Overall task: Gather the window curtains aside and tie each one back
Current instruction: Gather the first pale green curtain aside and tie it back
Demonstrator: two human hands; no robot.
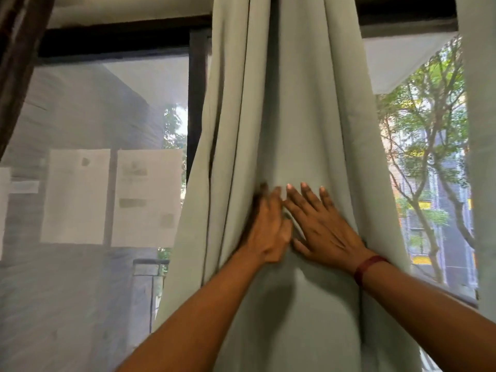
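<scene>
Centre of the frame, grey-green curtain (290,116): it hung bunched into long vertical folds in front of the dark window frame (197,103), spreading wider toward the bottom of the picture.
Your right hand (324,229): you laid it flat on the cloth at mid-frame, fingers spread and straight, grasping nothing; a dark red wristband (369,267) sat on that wrist.
Your left hand (265,229): blurred, it lay just beside the right hand, fingers straight against a fold, released rather than clenched.
Right edge: a second curtain (480,157) of the same colour hung there, with trees (429,157) showing between the two.
Left half: two sheets of paper (147,197) showed pale against the hazy pane.
Upper left corner: a brown curtain (16,63) hung.
</scene>
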